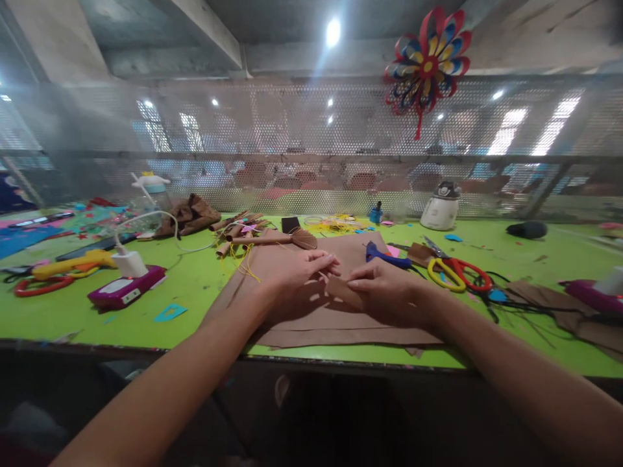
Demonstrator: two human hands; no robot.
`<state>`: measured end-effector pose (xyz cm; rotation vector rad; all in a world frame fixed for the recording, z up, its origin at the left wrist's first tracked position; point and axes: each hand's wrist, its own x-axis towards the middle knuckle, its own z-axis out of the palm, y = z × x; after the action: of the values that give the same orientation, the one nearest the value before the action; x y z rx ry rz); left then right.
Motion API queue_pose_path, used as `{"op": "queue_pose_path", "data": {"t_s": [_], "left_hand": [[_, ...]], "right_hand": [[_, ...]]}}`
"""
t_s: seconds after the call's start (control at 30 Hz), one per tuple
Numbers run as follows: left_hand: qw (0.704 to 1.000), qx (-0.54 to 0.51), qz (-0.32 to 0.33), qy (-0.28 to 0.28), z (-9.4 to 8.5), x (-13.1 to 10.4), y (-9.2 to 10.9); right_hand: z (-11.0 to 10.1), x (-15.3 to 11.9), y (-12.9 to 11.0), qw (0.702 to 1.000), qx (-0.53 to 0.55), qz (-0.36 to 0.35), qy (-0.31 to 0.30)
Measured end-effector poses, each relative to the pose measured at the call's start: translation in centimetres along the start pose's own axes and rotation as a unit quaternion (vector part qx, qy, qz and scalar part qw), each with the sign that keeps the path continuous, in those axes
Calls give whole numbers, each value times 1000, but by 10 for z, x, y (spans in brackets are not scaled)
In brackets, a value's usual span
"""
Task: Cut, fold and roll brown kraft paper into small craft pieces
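My right hand (pixel 384 284) pinches a small flat strip of brown paper (pixel 344 293) between thumb and fingers, just above the larger brown paper sheet (pixel 302 336). Close to the strip's left end is my left hand (pixel 304 271), its thumb and fingers drawn together; whatever they hold is too small to make out. Behind my left hand lies a brown paper piece with a long stem and a rounded, fan-like end (pixel 304 239). A blue-handled glue gun (pixel 387 257) rests just beyond my right hand.
Scissors with red and yellow handles (pixel 470 275) lie at right. Rolled brown paper tubes (pixel 238 233) and yellow strings are at the back left. A purple power strip (pixel 127 288) with a white plug sits left. A white bottle (pixel 440 207) stands near the mesh screen (pixel 311 130).
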<state>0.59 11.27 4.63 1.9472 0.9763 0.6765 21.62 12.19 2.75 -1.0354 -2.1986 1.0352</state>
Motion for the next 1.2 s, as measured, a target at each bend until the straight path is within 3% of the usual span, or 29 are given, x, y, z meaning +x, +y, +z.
{"op": "queue_pose_path", "data": {"t_s": [0.1,0.2,0.37,0.53,0.9,1.2], "left_hand": [[999,43,7,-5,2,3,-3],[993,112,18,-32,3,8,-13],[977,202,42,-56,-1,16,-32],[962,262,66,-48,-2,17,-38],[955,277,90,-55,0,18,-42],[942,315,101,-55,-1,16,-42]], "right_hand": [[2,1,4,998,-25,-2,-55],[5,3,5,997,-50,-30,-55],[12,9,12,986,-141,-84,-5],[16,12,18,971,-204,-122,16],[21,8,11,929,-325,-176,13],[23,4,3,911,-386,-148,5]]}}
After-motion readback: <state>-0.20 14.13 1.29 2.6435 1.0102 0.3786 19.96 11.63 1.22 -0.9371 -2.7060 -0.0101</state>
